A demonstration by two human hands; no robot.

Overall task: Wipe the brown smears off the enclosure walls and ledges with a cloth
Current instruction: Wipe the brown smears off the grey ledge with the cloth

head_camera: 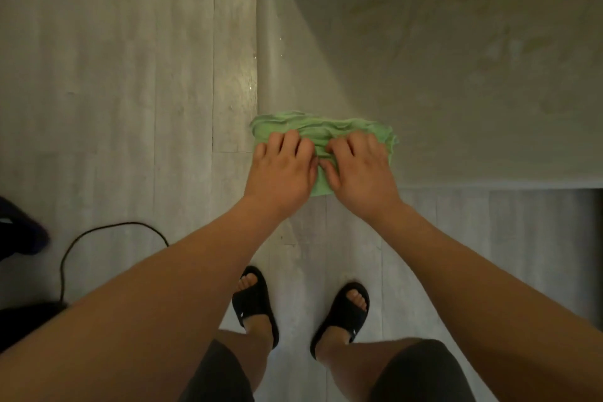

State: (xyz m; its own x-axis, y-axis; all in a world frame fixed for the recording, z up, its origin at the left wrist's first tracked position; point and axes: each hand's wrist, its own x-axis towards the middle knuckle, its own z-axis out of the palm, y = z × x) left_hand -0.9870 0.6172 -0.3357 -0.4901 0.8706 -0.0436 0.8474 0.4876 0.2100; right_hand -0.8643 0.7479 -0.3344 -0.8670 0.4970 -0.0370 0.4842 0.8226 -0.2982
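Left hand (280, 170) and right hand (359, 170) sat side by side, curled fingers clutching the crumpled green cloth (323, 127), bunched on the near corner of the pale, brown-smeared enclosure ledge (456, 91). The black slide sandals (347, 310) below bore small white marks, too tiny to read.

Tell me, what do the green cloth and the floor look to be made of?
The green cloth looks like soft fabric, maybe microfibre: matte, bunched into folds. The floor looks like pale grey wood-grain planks, perhaps laminate or vinyl: straight seams, faint sheen.
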